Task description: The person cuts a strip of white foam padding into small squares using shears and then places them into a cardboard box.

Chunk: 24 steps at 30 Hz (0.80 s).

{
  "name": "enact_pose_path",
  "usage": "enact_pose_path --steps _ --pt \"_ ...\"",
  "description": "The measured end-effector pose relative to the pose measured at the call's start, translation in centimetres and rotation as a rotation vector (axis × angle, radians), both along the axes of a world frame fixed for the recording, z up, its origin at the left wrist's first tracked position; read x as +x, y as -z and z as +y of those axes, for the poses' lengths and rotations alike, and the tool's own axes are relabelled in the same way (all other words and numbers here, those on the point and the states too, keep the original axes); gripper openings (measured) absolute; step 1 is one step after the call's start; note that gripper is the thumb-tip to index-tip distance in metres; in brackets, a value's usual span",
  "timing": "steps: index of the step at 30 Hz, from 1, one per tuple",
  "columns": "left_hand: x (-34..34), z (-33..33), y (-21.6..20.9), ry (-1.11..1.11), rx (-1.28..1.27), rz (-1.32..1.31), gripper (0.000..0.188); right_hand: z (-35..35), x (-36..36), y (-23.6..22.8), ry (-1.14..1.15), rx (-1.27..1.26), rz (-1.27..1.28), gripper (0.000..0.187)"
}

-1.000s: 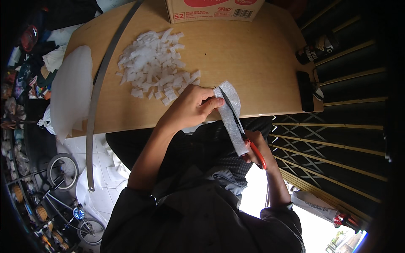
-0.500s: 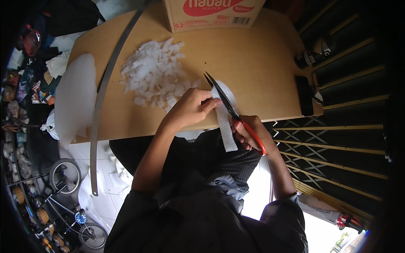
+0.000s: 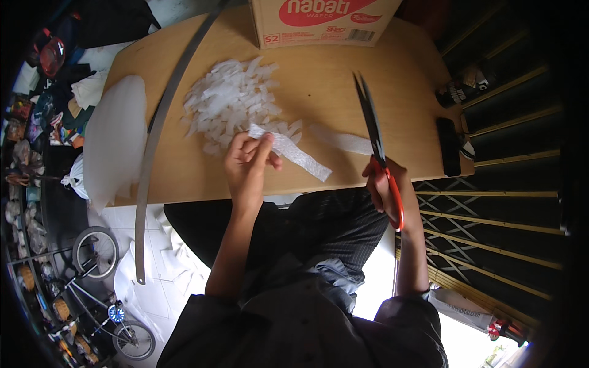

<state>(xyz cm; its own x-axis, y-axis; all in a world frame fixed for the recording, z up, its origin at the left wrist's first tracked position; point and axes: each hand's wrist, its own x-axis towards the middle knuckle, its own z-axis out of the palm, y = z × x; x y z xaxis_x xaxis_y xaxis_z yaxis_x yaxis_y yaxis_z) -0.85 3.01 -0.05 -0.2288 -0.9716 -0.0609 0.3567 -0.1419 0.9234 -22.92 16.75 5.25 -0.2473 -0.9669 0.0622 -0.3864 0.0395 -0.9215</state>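
My left hand pinches a narrow white foam strip between thumb and fingers, its lower end slanting toward the table's near edge. Wrapped round the red-orange handles is my right hand, holding a pair of scissors with long dark blades pointing away from me. The blades look nearly closed, with nothing between them. A second white strip reaches left from beside the scissors; whether it lies on the table or is held by my right fingers, I cannot tell. Just beyond my left hand lies a heap of small white foam pieces.
A cardboard box stands at the far edge of the brown table. To the left are a long metal ruler and a white foam sheet. A black phone-like object rests at the right edge, beside a folding gate.
My hands have moved apart, the left with a strip to the left, the scissors to the right. Where one looped strip was between the blades, two separate lengths now show.
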Motion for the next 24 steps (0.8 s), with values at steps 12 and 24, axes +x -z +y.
enact_pose_path --steps 12,24 --pt "2.6 4.2 -0.8 -0.214 0.244 0.295 0.016 5.8 8.4 3.9 -0.237 0.321 -0.208 0.086" --pt "6.7 6.7 -1.1 -0.155 0.298 0.250 0.014 3.0 10.7 5.0 -0.145 0.296 -0.149 0.050"
